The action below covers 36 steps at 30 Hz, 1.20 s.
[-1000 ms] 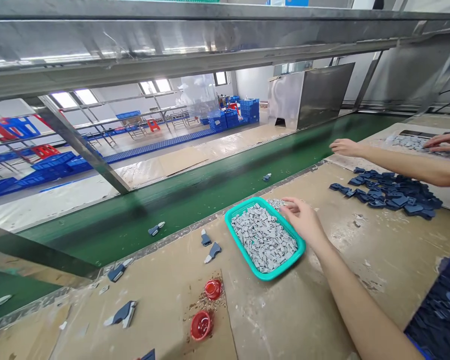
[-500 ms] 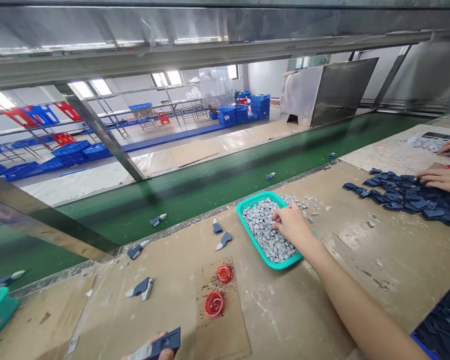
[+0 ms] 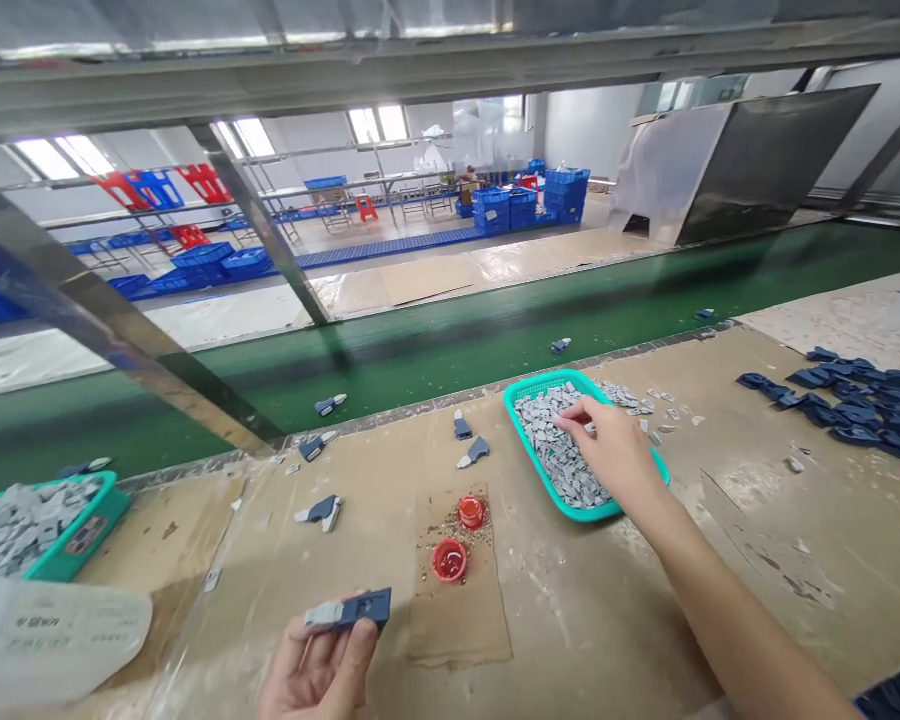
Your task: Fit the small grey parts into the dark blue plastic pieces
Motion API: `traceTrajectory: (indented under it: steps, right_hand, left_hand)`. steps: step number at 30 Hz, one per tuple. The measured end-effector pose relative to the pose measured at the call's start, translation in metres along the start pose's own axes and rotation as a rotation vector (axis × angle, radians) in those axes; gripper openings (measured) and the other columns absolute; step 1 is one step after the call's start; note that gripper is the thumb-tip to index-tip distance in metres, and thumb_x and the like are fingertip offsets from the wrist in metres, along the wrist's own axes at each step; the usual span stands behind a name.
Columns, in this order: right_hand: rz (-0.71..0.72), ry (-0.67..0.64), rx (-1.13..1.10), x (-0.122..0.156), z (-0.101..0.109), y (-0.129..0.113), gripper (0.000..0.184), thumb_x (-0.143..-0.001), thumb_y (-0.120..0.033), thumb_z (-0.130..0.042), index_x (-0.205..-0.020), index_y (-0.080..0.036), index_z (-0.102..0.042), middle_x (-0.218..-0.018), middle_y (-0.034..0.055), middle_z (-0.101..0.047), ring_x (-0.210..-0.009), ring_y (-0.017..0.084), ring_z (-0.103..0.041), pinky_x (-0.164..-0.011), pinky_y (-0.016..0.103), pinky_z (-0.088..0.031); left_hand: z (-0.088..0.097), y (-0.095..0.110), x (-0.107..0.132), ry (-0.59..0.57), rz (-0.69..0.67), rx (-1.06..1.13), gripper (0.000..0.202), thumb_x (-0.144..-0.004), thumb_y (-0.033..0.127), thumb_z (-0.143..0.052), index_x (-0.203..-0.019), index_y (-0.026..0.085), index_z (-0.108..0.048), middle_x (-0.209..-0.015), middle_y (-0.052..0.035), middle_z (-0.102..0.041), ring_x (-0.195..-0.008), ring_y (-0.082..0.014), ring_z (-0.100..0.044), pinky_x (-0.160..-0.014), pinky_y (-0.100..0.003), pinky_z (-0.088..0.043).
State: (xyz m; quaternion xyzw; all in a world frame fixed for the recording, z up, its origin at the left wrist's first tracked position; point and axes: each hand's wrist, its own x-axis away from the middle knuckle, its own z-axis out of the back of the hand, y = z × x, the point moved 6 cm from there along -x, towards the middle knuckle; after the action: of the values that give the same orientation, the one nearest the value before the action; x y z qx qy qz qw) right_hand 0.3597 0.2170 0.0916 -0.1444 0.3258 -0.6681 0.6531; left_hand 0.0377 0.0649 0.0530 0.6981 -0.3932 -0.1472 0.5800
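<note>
In the lower middle, my left hand (image 3: 322,655) pinches a dark blue plastic part with a light grey end (image 3: 349,609), its recessed face turned up. My right hand (image 3: 619,450) reaches over a turquoise basket (image 3: 516,425) full of small grey plastic pieces (image 3: 562,455). Thumb and fingertips are pressed together there, and whatever is between them is too small to make out. Two red cups (image 3: 450,561) stand on a stained cardboard strip (image 3: 457,630) between my hands. Several blue-and-grey parts (image 3: 321,512) lie on the table beyond my left hand.
A green conveyor belt (image 3: 435,365) runs behind the table, carrying several blue-and-grey parts. Dark blue pieces (image 3: 862,400) are heaped at the right. Another turquoise basket (image 3: 82,545) of grey pieces stands at the left beside a translucent sheet (image 3: 60,640). A slanted metal post (image 3: 142,350) rises there.
My left hand has come up further into view with the blue-and-grey part. My right hand stays over the basket. The view has shifted left, and the person's hands at the right have left it.
</note>
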Motion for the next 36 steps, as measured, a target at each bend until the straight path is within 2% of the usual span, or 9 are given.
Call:
traceTrajectory:
  steps: [3,4,6,9,13,18,24,30,36]
  right_hand:
    - [0.033,-0.204,-0.519,0.033,-0.024,-0.042,0.016,-0.085,-0.037,-0.061,-0.08,-0.023,-0.065,-0.084,0.0011,-0.068,-0.078,0.019,-0.061,-0.068,0.029,-0.046]
    - [0.018,-0.306,-0.639,0.046,-0.037,-0.054,0.016,-0.082,-0.038,-0.063,-0.081,-0.022,-0.066,-0.083,0.0014,-0.069,-0.077,0.019,-0.063,-0.067,0.029,-0.047]
    - [-0.051,-0.404,-0.755,0.065,-0.058,-0.066,0.018,-0.078,-0.038,-0.067,-0.08,-0.021,-0.067,-0.079,0.0024,-0.07,-0.072,0.019,-0.064,-0.064,0.028,-0.048]
    - [-0.119,-0.384,-0.723,0.073,-0.075,-0.064,0.018,-0.079,-0.037,-0.065,-0.079,-0.02,-0.067,-0.075,0.0033,-0.07,-0.066,0.019,-0.064,-0.061,0.029,-0.049]
    - [-0.093,-0.317,-0.657,0.066,-0.08,-0.058,0.018,-0.082,-0.036,-0.062,-0.077,-0.019,-0.065,-0.074,0.0043,-0.07,-0.066,0.02,-0.065,-0.062,0.03,-0.05]
    - [-0.098,-0.341,-0.656,0.067,-0.093,-0.054,0.023,-0.081,-0.04,-0.063,-0.076,-0.017,-0.063,-0.073,0.0063,-0.07,-0.067,0.021,-0.065,-0.062,0.031,-0.05]
    - [-0.145,-0.394,-0.713,0.067,-0.104,-0.049,0.028,-0.077,-0.044,-0.067,-0.074,-0.017,-0.062,-0.073,0.0079,-0.07,-0.069,0.022,-0.066,-0.065,0.032,-0.05]
    - [-0.147,-0.401,-0.704,0.067,-0.107,-0.049,0.032,-0.074,-0.048,-0.068,-0.071,-0.017,-0.062,-0.072,0.0089,-0.07,-0.067,0.022,-0.065,-0.064,0.033,-0.049]
    - [-0.194,-0.452,-0.809,0.065,-0.097,-0.054,0.034,-0.07,-0.049,-0.071,-0.07,-0.016,-0.062,-0.069,0.0074,-0.068,-0.064,0.02,-0.061,-0.06,0.029,-0.046]
  left_hand:
    - [-0.005,0.002,0.008,-0.007,-0.027,-0.001,0.042,-0.048,0.025,-0.087,-0.079,0.016,-0.061,-0.078,-0.0006,-0.069,-0.076,-0.0115,-0.066,-0.072,-0.016,-0.054]
    - [-0.005,0.003,0.01,-0.004,-0.029,-0.002,0.042,-0.049,0.025,-0.087,-0.079,0.016,-0.06,-0.079,-0.0008,-0.069,-0.077,-0.0119,-0.066,-0.072,-0.016,-0.053]
    - [-0.003,0.004,0.013,0.015,-0.043,0.007,0.042,-0.049,0.025,-0.087,-0.078,0.017,-0.058,-0.079,-0.001,-0.069,-0.079,-0.0136,-0.067,-0.073,-0.018,-0.054]
    - [0.002,0.004,0.015,0.035,-0.04,0.024,0.043,-0.048,0.024,-0.087,-0.076,0.017,-0.055,-0.079,-0.0015,-0.069,-0.081,-0.0166,-0.068,-0.073,-0.021,-0.054]
    - [0.007,0.0,0.013,0.025,-0.007,0.02,0.042,-0.049,0.024,-0.086,-0.077,0.016,-0.055,-0.081,-0.0025,-0.069,-0.083,-0.0185,-0.069,-0.075,-0.022,-0.054]
    - [0.009,-0.001,0.013,0.037,0.013,0.03,0.043,-0.05,0.024,-0.086,-0.08,0.016,-0.058,-0.083,-0.0038,-0.071,-0.085,-0.0197,-0.069,-0.076,-0.024,-0.054]
    - [0.0,0.002,0.022,0.042,-0.015,0.049,0.04,-0.051,0.022,-0.085,-0.079,0.017,-0.057,-0.082,-0.0024,-0.071,-0.081,-0.0174,-0.069,-0.077,-0.022,-0.054]
    - [-0.004,-0.009,0.018,-0.004,0.037,0.041,0.039,-0.048,0.021,-0.086,-0.073,0.016,-0.055,-0.081,-0.0055,-0.072,-0.082,-0.0194,-0.069,-0.074,-0.023,-0.055]
    - [-0.026,-0.008,0.03,-0.019,-0.048,0.019,0.033,-0.053,0.019,-0.082,-0.074,0.016,-0.057,-0.078,-0.0057,-0.072,-0.077,-0.0196,-0.07,-0.072,-0.025,-0.056]
